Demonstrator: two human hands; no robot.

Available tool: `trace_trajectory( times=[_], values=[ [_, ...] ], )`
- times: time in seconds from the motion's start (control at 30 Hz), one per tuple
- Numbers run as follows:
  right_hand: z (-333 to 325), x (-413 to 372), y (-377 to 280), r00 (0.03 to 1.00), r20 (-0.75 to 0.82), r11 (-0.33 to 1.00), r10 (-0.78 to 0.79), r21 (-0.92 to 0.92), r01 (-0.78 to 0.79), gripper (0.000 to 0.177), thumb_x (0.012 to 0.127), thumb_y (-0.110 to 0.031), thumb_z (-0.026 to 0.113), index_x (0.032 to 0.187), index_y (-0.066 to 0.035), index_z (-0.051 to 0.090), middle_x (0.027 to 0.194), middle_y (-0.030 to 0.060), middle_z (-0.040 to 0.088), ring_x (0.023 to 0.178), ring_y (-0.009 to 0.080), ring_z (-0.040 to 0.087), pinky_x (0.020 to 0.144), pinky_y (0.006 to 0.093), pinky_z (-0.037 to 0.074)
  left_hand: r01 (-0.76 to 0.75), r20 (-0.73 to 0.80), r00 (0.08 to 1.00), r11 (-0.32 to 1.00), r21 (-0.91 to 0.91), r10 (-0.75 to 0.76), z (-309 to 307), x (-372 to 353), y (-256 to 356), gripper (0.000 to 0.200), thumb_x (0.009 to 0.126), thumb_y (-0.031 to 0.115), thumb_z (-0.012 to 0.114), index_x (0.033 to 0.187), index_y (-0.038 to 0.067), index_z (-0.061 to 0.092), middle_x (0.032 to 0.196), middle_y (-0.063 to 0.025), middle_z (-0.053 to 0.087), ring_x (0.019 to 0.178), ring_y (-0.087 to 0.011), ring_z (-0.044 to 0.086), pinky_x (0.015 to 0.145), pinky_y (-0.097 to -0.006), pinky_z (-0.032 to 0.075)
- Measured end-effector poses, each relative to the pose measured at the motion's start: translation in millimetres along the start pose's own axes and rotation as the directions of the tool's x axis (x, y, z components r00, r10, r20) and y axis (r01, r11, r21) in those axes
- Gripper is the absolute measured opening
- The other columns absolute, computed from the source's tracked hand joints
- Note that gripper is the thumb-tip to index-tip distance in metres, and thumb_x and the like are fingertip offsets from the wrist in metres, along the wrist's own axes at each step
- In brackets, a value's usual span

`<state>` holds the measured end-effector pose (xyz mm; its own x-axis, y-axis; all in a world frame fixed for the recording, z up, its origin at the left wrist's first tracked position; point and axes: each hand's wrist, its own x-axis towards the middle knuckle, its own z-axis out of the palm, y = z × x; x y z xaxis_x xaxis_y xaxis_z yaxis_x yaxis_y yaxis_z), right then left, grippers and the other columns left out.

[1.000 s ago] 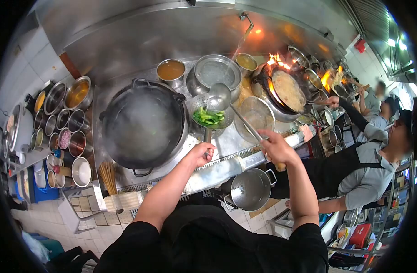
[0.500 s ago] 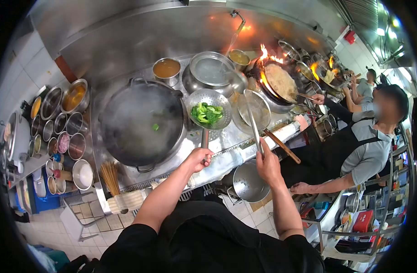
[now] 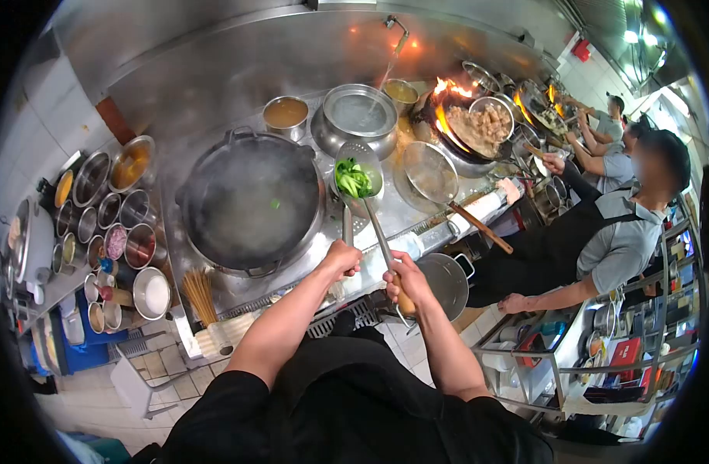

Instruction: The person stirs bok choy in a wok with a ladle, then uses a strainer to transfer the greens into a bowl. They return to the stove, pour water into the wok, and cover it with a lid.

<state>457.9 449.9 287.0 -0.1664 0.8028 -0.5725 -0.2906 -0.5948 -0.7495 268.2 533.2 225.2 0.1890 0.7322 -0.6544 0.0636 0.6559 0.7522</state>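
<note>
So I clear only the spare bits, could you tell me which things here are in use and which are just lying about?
In use: left hand holding the strainer; right hand holding the ladle; greens; steaming wok.
Lying about: seasoning tins; bamboo brush; empty sieve.

A fisheye lens is bending the whole scene, and a black vignette is ringing the frame. Ceiling lights [image 3: 631, 35] are blowing out to white at the upper right. Flames [image 3: 446, 87] are throwing orange glare onto the steel back wall [image 3: 254, 54], which is giving back soft, smeared highlights. Steam is veiling the big wok [image 3: 250, 201] and dulling its inside to grey. The greens [image 3: 354, 178] in the strainer [image 3: 372, 157] are showing sharp and vivid, and the ladle [image 3: 379, 240] shaft is glinting. Detail is smearing toward the edges, and the floor [image 3: 138, 363] is sitting dimmer
</note>
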Motion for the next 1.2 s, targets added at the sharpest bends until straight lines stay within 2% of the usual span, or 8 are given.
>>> trace_trajectory(
  times=[0.2,0.27,0.4,0.5,0.57,0.77,1.1,1.2],
  values=[
    [-10.9,-11.6,16.9,0.993,0.115,0.986,-0.031,0.167,0.011,0.036,0.108,-0.023,0.043,0.143,-0.022,0.038,0.078,0.0041,0.052,0.046,0.0113,0.044,0.039,0.0287,0.041,-0.049,-0.070,0.996,0.994,0.098,0.056,-1.1,-27.0,-0.8,0.008,0.084,0.001,0.063,0.085,-0.006,0.059,0.067,-0.0113,0.060,0.053,-0.0167,0.062,0.037,-0.0294,0.045],
    [-19.3,-16.7,26.1,0.978,0.201,0.944,-0.057,0.331,-0.013,0.036,0.109,-0.025,0.043,0.144,-0.023,0.039,0.080,0.0041,0.052,0.045,0.0097,0.044,0.038,0.0277,0.041,-0.056,-0.095,0.993,0.980,0.193,0.075,-4.0,-20.4,-5.8,0.032,0.086,0.004,0.066,0.108,-0.004,0.044,0.074,-0.0091,0.058,0.053,-0.0150,0.058,0.038,-0.0310,0.044],
    [-28.2,-23.6,36.1,0.947,0.300,0.879,-0.111,0.474,-0.047,0.035,0.109,-0.026,0.044,0.144,-0.022,0.039,0.081,0.0047,0.053,0.045,0.0096,0.044,0.038,0.0267,0.041,-0.026,0.012,1.000,0.996,0.087,0.025,-7.7,-26.2,2.4,0.029,0.086,0.002,0.066,0.105,-0.002,0.044,0.071,-0.0065,0.055,0.053,-0.0138,0.056,0.038,-0.0302,0.043],
    [-21.3,-34.5,31.3,0.960,0.248,0.897,-0.132,0.443,0.008,0.036,0.109,-0.026,0.044,0.144,-0.021,0.039,0.081,0.0053,0.053,0.044,0.0097,0.044,0.037,0.0263,0.042,0.059,0.170,0.985,0.987,-0.153,-0.033,-13.7,-29.1,-2.7,0.019,0.088,0.002,0.065,0.096,0.002,0.048,0.069,-0.0021,0.052,0.053,-0.0107,0.051,0.041,-0.0258,0.039],
    [-16.3,-49.5,25.0,0.979,0.142,0.952,-0.147,0.288,0.101,0.035,0.109,-0.027,0.045,0.143,-0.021,0.040,0.082,0.0051,0.054,0.045,0.0087,0.044,0.037,0.0238,0.039,0.223,0.362,0.929,0.901,-0.372,-0.080,-17.6,-27.3,-15.4,0.016,0.090,0.004,0.064,0.085,0.008,0.049,0.069,0.0016,0.051,0.055,-0.0077,0.046,0.045,-0.0215,0.034],
    [10.0,-96.7,4.0,0.976,-0.105,0.971,-0.192,0.122,0.204,0.039,0.106,-0.025,0.047,0.145,-0.021,0.043,0.078,0.0034,0.055,0.045,0.0069,0.044,0.036,0.0218,0.038,0.307,0.524,0.852,0.831,-0.464,-0.022,-27.7,-23.7,-42.4,0.016,0.092,0.008,0.063,0.081,0.012,0.052,0.069,0.0045,0.051,0.056,-0.0052,0.045,0.046,-0.0194,0.034],
    [50.5,-196.2,28.7,0.927,-0.175,0.884,-0.332,0.286,0.370,0.039,0.108,-0.025,0.046,0.145,-0.016,0.041,0.077,0.0059,0.054,0.042,0.0075,0.044,0.032,0.0216,0.036,0.383,0.550,0.835,0.738,-0.556,-0.019,-4.6,87.9,-2.6,0.015,0.090,0.007,0.064,0.079,0.010,0.054,0.068,0.0009,0.055,0.056,-0.0095,0.052,0.049,-0.0224,0.045],
    [67.3,-244.6,53.5,0.904,-0.284,0.870,-0.320,0.289,0.399,0.039,0.108,-0.024,0.044,0.145,-0.014,0.039,0.075,0.0069,0.053,0.038,0.0078,0.042,0.032,0.0215,0.034,0.275,0.475,0.880,0.779,-0.564,0.033,-0.8,118.9,-15.1,0.012,0.090,0.009,0.065,0.084,0.011,0.055,0.065,-0.0034,0.056,0.057,-0.0158,0.056,0.049,-0.0253,0.048]
  ],
)
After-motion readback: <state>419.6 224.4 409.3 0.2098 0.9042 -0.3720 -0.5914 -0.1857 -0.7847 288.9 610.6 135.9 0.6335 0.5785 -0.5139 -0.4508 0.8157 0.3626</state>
